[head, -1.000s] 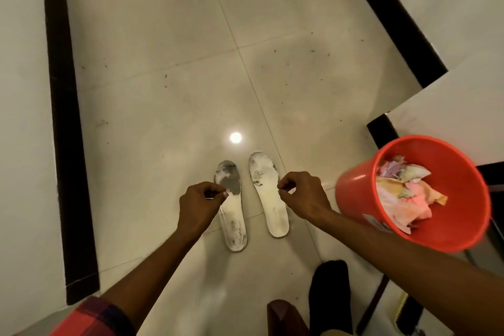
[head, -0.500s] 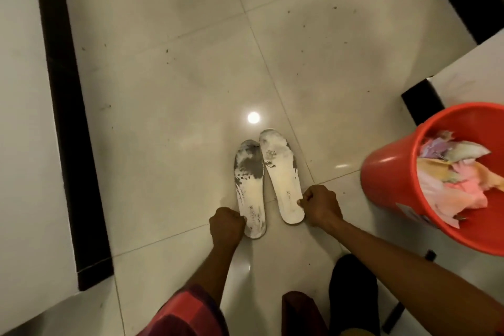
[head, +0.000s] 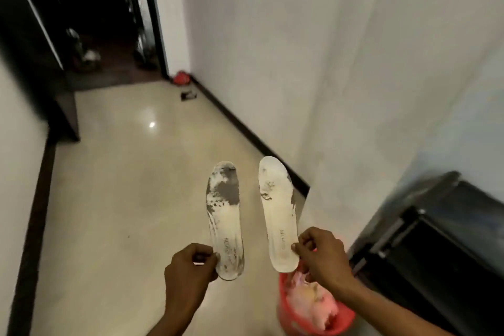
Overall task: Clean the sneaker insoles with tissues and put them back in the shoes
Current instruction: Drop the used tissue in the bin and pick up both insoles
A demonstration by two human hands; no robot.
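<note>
Heel of grey-smudged insole [head: 225, 215] pinched in left hand [head: 191, 267]; heel of cleaner insole [head: 278, 213] pinched in right hand [head: 319, 256]; both held above floor [head: 122, 199], red bin [head: 313, 316] under right hand.

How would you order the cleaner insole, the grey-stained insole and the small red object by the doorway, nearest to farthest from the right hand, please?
1. Cleaner insole: pinched at its heel end by the fingers of the right hand.
2. Grey-stained insole: to its left, pinched by the left hand.
3. Small red object: far down the hallway, on the floor by the doorway.
</note>
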